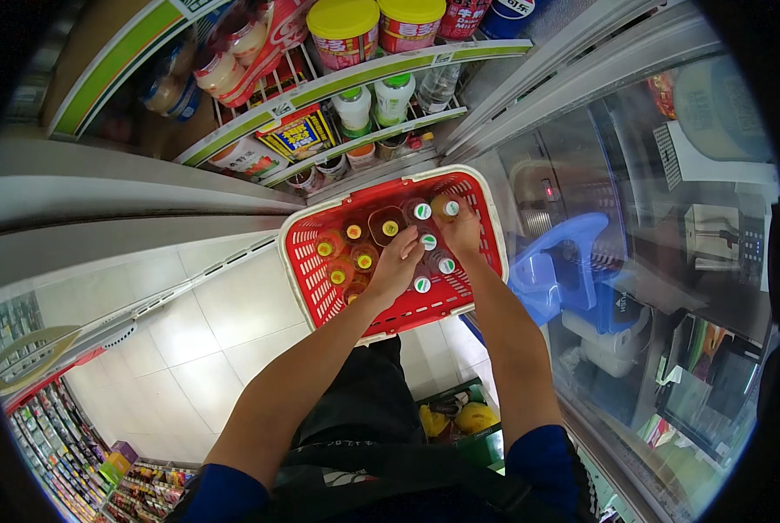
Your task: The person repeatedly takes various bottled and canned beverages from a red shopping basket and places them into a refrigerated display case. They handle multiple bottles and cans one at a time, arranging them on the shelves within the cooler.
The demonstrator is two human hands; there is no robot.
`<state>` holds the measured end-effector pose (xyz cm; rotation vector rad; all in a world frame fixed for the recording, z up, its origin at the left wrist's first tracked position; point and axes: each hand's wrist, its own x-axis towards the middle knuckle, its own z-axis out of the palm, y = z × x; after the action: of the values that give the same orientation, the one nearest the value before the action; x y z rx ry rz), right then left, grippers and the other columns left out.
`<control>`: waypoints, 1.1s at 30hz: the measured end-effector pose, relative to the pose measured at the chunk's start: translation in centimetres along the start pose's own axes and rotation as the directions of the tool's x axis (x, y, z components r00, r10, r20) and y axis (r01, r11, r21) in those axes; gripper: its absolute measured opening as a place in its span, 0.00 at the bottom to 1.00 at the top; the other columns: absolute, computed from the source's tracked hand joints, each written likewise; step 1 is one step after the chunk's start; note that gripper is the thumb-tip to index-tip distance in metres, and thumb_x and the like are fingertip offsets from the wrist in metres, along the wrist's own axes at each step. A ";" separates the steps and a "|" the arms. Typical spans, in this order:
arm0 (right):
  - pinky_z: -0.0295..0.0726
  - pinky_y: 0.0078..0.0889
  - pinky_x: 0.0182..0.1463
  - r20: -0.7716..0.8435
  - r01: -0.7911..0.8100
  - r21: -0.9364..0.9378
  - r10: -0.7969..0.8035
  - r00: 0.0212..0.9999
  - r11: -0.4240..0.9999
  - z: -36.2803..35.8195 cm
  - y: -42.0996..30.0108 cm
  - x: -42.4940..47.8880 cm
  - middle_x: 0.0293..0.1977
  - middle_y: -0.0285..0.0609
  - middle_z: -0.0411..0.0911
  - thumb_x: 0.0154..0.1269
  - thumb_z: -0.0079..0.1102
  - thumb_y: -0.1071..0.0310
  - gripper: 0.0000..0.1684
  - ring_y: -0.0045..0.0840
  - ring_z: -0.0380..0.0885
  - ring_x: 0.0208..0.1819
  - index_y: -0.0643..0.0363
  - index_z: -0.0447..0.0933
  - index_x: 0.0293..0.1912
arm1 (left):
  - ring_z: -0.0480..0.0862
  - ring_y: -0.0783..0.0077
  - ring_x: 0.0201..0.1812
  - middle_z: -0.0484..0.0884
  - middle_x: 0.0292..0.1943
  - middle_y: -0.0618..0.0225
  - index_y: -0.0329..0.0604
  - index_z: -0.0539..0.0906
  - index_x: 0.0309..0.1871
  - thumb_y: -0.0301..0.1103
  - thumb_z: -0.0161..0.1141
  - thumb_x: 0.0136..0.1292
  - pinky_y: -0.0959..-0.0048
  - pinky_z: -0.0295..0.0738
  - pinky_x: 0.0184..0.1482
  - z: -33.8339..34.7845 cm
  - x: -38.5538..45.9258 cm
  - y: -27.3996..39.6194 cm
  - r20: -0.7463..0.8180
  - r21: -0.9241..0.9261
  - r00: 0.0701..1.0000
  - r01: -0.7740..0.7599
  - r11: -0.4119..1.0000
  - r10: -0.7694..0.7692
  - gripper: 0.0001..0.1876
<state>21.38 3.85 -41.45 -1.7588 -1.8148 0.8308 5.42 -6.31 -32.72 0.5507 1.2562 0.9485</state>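
A red plastic shopping basket [390, 321] with a white rim holds several drink bottles standing upright. On its left side are bottles of dark or reddish drink with yellow caps [364, 261]. Toward the right stand clear bottles with white-and-green caps [447, 265]. My right hand [462, 232] is closed around a bottle of yellowish drink [440, 204] with a white-and-green cap, in the basket's far right part. Over the middle of the basket, my left hand [395, 265] has its fingers apart beside the clear bottles; whether it touches one is hard to see.
Ahead is an open refrigerated cabinet with shelves [357, 82] of tubs, cartons and bottles. Its glass door [122, 330] stands at the left. Close on the right is a glass panel [586, 405], with a blue plastic object [560, 268] by it. A green crate [491, 444] sits beside my legs.
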 end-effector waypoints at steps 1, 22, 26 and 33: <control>0.81 0.48 0.54 -0.012 0.032 -0.015 -0.032 0.999 0.999 -0.7 -0.7 -0.5 0.49 0.52 0.82 0.49 0.77 0.66 0.30 0.50 0.81 0.51 0.55 0.77 0.54 | 0.68 0.58 0.74 0.66 0.73 0.44 0.31 0.62 0.74 0.35 0.57 0.75 0.66 0.65 0.72 0.1 0.1 -0.1 -0.008 0.042 1.000 -0.029 0.999 0.029 0.30; 0.76 0.26 0.59 0.286 -0.238 0.689 0.045 0.957 0.684 -21.4 -15.7 -5.2 0.57 0.45 0.77 0.72 0.63 0.55 0.37 0.23 0.76 0.54 0.73 0.65 0.68 | 0.74 0.54 0.68 0.71 0.68 0.46 0.39 0.55 0.77 0.60 0.62 0.68 0.60 0.69 0.68 5.8 -6.0 12.1 0.366 0.383 0.927 -0.236 0.893 0.088 0.47; 0.71 0.31 0.67 0.360 -0.233 0.706 -0.055 0.931 0.669 -19.9 -16.3 -10.3 0.63 0.43 0.73 0.71 0.65 0.64 0.40 0.25 0.72 0.62 0.69 0.58 0.74 | 0.57 0.51 0.78 0.61 0.75 0.45 0.37 0.53 0.78 0.48 0.62 0.69 0.57 0.49 0.78 5.4 -8.5 12.5 0.362 0.317 0.917 -0.288 0.904 0.166 0.43; 0.70 0.32 0.69 0.003 0.152 0.777 -0.245 0.969 0.611 -27.8 -26.2 -7.8 0.58 0.42 0.77 0.65 0.69 0.74 0.34 0.24 0.74 0.61 0.64 0.68 0.67 | 0.52 0.53 0.80 0.49 0.79 0.44 0.40 0.44 0.81 0.42 0.63 0.70 0.60 0.51 0.78 8.2 -11.1 25.3 0.484 0.376 0.737 -0.661 0.649 0.471 0.47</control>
<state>22.95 -1.02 -2.78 -0.9328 -1.3343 1.3709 5.57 -1.19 -4.40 1.5799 1.0113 0.9545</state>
